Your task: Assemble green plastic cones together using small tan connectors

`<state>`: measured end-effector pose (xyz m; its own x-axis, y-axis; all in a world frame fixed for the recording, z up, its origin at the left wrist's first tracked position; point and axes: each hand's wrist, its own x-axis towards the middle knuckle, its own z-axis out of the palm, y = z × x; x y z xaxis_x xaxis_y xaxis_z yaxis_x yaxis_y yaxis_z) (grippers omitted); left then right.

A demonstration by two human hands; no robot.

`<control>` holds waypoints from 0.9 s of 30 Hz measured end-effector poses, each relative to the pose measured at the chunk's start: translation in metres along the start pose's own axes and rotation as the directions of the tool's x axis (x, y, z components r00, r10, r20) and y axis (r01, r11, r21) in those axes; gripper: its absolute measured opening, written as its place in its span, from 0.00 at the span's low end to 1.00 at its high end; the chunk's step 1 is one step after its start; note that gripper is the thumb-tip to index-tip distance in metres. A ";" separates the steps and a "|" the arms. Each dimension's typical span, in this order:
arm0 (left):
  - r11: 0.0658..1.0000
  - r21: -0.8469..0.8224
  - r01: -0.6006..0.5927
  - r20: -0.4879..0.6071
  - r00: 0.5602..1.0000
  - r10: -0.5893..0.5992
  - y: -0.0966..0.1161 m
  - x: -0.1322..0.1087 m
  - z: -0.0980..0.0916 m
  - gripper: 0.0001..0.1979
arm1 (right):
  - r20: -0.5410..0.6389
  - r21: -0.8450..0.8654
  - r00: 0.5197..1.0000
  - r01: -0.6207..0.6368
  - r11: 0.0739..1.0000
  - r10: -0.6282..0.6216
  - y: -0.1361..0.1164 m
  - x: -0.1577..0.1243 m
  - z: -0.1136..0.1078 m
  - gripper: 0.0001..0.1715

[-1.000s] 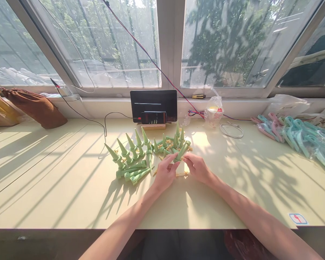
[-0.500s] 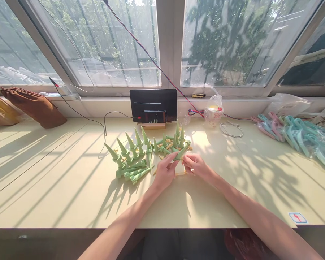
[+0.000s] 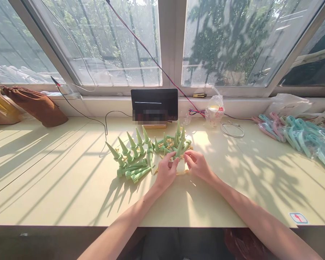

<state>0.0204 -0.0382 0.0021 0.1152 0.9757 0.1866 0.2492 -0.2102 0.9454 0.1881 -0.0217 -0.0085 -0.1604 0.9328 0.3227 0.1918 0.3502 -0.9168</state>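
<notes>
1. We see the left hand [image 3: 166, 169] at the center of the frame, its thumb and index finger closed on the lower end of a green cone [image 3: 179, 148], whose tip points up and slightly right.
2. We see the right hand [image 3: 199, 166] just right of it, the two hands apart but close, its fingertips drawn together right beside the cone's base; we cannot tell whether they grip anything.
3. Below the fingers, near the center, we find a small yellowish piece [image 3: 182, 173] lying on the pale table [image 3: 219, 206].
4. Left of the hands, we see a cluster of upright cones [image 3: 133, 145], tips up and leaning toward the upper left of the frame; in front of them, several lying cones [image 3: 139, 174] rest side by side.
5. Just behind the hands, we make out a pile of green and yellowish parts [image 3: 168, 141], partly hidden by the fingers and the held cone.
6. At upper center, we see a black tablet [image 3: 157, 96] standing against the window ledge, its lower part blurred out.
7. Toward the upper left, we notice a brown pouch [image 3: 40, 108] lying on its side.
8. Right of center, we see a knotted clear bag [image 3: 215, 110] and a coiled white cable [image 3: 233, 130]; at the right edge, pink and teal plastic items [image 3: 298, 133] lie heaped, some under clear wrapping.
</notes>
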 end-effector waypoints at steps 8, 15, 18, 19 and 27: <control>0.999 -0.036 0.017 -0.023 1.000 -0.018 0.005 -0.001 0.000 0.23 | -0.024 -0.165 0.976 0.209 0.964 -0.216 -0.004 -0.001 -0.005 0.13; 0.991 -0.109 0.074 -0.025 0.997 -0.077 0.007 -0.004 0.001 0.23 | -0.005 -0.181 0.966 0.255 0.950 -0.260 -0.001 0.000 -0.007 0.13; 0.990 -0.117 0.082 -0.017 0.996 -0.085 0.008 -0.004 0.002 0.24 | 0.006 -0.211 0.960 0.273 0.938 -0.278 0.002 0.001 -0.007 0.13; 0.989 -0.120 0.086 -0.014 0.996 -0.088 0.009 -0.005 0.002 0.24 | 0.009 -0.226 0.958 0.282 0.933 -0.287 0.002 0.001 -0.007 0.13; 0.981 -0.168 0.094 0.029 0.996 -0.090 0.013 -0.005 0.001 0.24 | 0.035 -0.345 0.912 0.394 0.852 -0.408 0.002 0.000 -0.009 0.14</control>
<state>0.0236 -0.0458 0.0130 0.1199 0.9884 0.0928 0.0941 -0.1044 0.9901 0.1974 -0.0204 -0.0086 -0.2588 0.7050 0.6603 0.4344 0.6955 -0.5723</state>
